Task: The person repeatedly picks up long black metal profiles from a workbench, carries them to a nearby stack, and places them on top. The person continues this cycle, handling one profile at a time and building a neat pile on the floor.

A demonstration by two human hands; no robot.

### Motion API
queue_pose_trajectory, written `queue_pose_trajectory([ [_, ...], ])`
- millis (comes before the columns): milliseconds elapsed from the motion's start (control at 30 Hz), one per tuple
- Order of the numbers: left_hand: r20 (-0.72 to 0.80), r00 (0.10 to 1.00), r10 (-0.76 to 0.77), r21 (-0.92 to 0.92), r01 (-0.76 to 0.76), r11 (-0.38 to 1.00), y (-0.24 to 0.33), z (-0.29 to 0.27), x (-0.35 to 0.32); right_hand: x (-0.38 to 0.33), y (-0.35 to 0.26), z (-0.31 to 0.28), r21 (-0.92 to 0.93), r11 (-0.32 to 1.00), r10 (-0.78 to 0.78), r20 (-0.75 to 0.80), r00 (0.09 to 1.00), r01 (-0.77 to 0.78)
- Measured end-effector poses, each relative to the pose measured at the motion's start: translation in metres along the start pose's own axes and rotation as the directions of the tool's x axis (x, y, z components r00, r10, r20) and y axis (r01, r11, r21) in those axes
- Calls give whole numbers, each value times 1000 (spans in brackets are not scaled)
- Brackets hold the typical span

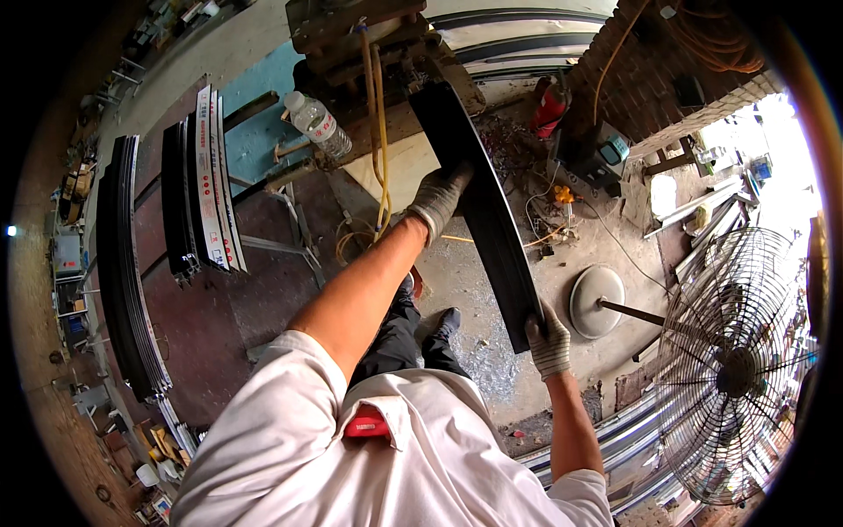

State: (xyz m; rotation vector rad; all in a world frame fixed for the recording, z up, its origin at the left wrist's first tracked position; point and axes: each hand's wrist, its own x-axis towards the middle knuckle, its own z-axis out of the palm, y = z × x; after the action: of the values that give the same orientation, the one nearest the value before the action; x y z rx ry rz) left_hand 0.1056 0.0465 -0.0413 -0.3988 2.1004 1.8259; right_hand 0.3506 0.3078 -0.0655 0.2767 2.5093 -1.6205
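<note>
A long black metal profile [494, 233] slants across the view in front of me, from the machine at the top down to the right. My left hand [439, 202], in a light knit glove, closes on it near the middle. At its near end my right hand [550, 341], gloved alike, grips the edge with the thumb along the side. The far end lies by a dark, worn machine [351, 44]; whether it touches is hard to tell. Yellow hoses [380, 132] hang from the machine, left of my left hand. A plastic bottle [318, 126] stands nearby.
Stacks of black and white profiles [206, 180] lie on supports to the left, with more long black profiles [127, 263] beyond. A large wire-caged fan [736, 373] and its round base [598, 301] are at right. A red extinguisher [550, 107] stands farther off. Metal shavings [487, 364] litter the floor.
</note>
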Motion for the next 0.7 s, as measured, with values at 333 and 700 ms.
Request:
queue_pose_trajectory([
  [333,-114,993,-8,121,22,992,15,-8,32,23,-42,14,57,998,-8,-68,998,12],
  [700,-133,985,-108,168,130,977,19,-4,52,32,-78,5,-117,985,-142,-110,984,129],
])
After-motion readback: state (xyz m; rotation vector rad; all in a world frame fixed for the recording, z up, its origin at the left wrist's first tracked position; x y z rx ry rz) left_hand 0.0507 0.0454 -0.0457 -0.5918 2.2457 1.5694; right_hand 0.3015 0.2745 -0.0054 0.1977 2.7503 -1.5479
